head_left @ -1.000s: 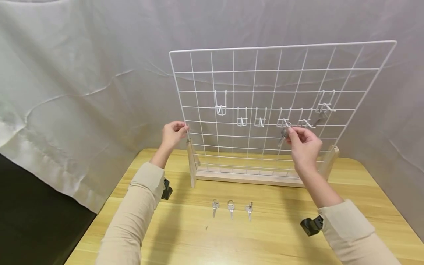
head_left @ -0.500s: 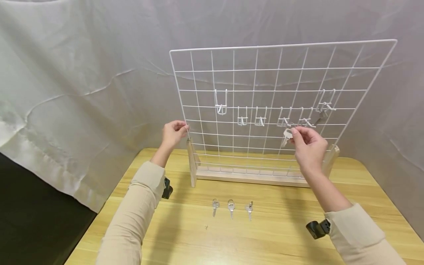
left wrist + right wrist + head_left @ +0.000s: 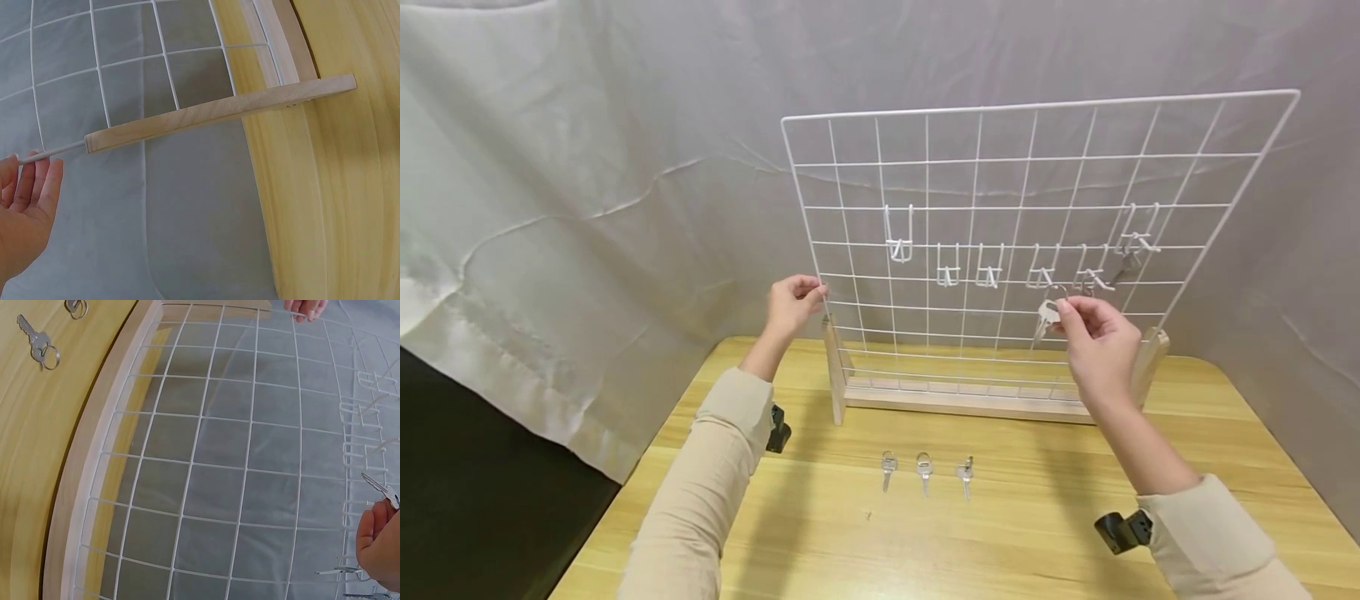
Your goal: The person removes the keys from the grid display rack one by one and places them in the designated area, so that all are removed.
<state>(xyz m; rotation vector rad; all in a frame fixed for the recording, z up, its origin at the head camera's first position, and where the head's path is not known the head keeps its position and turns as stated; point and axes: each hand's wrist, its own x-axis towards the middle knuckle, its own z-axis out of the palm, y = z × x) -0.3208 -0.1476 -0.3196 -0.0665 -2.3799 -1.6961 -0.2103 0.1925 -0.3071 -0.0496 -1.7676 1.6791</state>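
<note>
My right hand [image 3: 1103,346] pinches a silver key [image 3: 1047,317] by its head, blade downward, just below a white hook [image 3: 1041,277] on the wire grid. The key's ring shows above the fingertips, apart from the hook as far as I can tell. In the right wrist view, the key [image 3: 377,485] sticks out past the curled fingers. My left hand [image 3: 793,304] grips the left edge of the white wire grid [image 3: 925,160] between thumb and fingers. Another key [image 3: 1124,268] hangs from the upper right hook [image 3: 1138,242]. In the right wrist view a hanging key [image 3: 337,571] shows below the hand.
Several more white hooks, such as the upper left hook [image 3: 899,248], sit on the grid. Its wooden stand [image 3: 962,400] rests on the table [image 3: 820,533]. Three ringed keys lie in a row in front, the middle key [image 3: 924,475] among them. Grey cloth [image 3: 647,208] surrounds the back.
My right hand has drawn the key slightly down and right, away from the hook. The key's flat face has turned into view. My left hand stays on the grid edge.
</note>
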